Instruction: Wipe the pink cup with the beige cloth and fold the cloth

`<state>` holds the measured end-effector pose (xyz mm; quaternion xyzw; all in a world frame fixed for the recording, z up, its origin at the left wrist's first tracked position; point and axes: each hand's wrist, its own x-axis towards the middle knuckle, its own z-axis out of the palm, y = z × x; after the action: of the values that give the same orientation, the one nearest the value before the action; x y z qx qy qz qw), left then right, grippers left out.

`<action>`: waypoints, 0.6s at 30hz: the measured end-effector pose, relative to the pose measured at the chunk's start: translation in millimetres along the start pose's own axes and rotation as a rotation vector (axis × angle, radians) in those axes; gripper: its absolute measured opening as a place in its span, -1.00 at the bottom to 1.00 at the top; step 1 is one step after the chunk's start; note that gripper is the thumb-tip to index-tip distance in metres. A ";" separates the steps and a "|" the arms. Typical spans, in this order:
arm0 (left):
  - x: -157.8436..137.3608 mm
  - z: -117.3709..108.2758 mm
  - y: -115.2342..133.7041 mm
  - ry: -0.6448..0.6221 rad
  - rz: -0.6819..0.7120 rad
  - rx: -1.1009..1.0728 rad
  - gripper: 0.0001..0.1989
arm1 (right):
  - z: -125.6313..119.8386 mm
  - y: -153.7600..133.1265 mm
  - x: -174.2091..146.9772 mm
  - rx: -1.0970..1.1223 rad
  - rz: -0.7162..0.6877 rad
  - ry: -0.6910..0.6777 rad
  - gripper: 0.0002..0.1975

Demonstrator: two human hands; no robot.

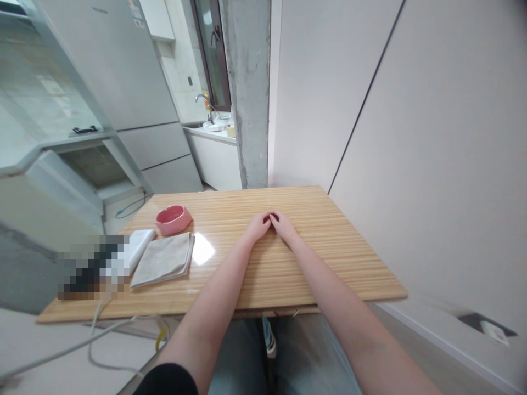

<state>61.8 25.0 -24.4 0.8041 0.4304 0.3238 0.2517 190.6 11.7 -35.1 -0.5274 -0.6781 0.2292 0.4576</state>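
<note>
My left hand (259, 226) and my right hand (283, 225) rest together over the middle of the wooden table (329, 258). Their fingers are curled in, and the fingertips and thumbs meet. I see no object in either hand. Away to the left lies a folded grey cloth (163, 260), nearer to my left hand than to my right. Behind the cloth sits a pink, angular bowl (174, 221) with a thick rim.
A white folded item (139, 249) lies left of the cloth, beside a pixelated dark patch. Pale cables (96, 340) hang at the near left edge. A plain wall panel (432, 164) borders the right side. Beyond the table stand a concrete pillar (249, 99) and a sink counter (216, 156).
</note>
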 end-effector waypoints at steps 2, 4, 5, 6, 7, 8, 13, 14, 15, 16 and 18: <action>0.0 -0.2 0.9 0.002 0.002 -0.005 -0.60 | 0.3 1.1 0.2 -0.005 -0.007 0.002 -0.77; -0.1 -0.4 1.5 0.006 0.017 -0.019 -0.60 | 0.8 2.3 0.5 -0.002 -0.012 0.004 -0.77; -0.1 -0.4 1.7 0.009 0.022 -0.024 -0.60 | 1.0 2.9 0.6 0.003 -0.013 0.003 -0.77; -0.1 -0.4 1.6 0.010 0.023 -0.025 -0.60 | 1.3 3.5 0.8 0.007 -0.013 0.002 -0.77; -0.2 -0.3 1.5 0.009 0.020 -0.023 -0.60 | 1.5 4.1 1.0 0.012 -0.011 0.001 -0.77; -0.2 -0.2 1.2 0.008 0.015 -0.018 -0.59 | 1.7 4.7 1.2 0.018 -0.010 0.000 -0.77; -0.3 1.0 -0.8 0.014 0.014 -0.005 -0.59 | 2.7 7.4 2.5 0.033 -0.004 -0.011 -0.78; -0.4 1.0 -1.0 0.016 0.017 -0.007 -0.59 | 2.8 7.7 2.7 0.034 -0.004 -0.012 -0.78; -0.6 0.9 -0.9 0.016 0.018 -0.008 -0.59 | 2.9 7.9 2.8 0.034 -0.003 -0.013 -0.78; -0.7 0.6 -0.7 0.016 0.017 -0.008 -0.59 | 3.0 8.0 2.8 0.034 -0.001 -0.012 -0.78; -1.1 -0.2 0.3 0.009 0.010 0.001 -0.59 | 2.9 7.9 2.7 0.033 0.000 -0.009 -0.78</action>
<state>61.4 23.9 -24.3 0.8048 0.4277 0.3286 0.2477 192.1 17.4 -41.8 -0.5187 -0.6763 0.2431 0.4631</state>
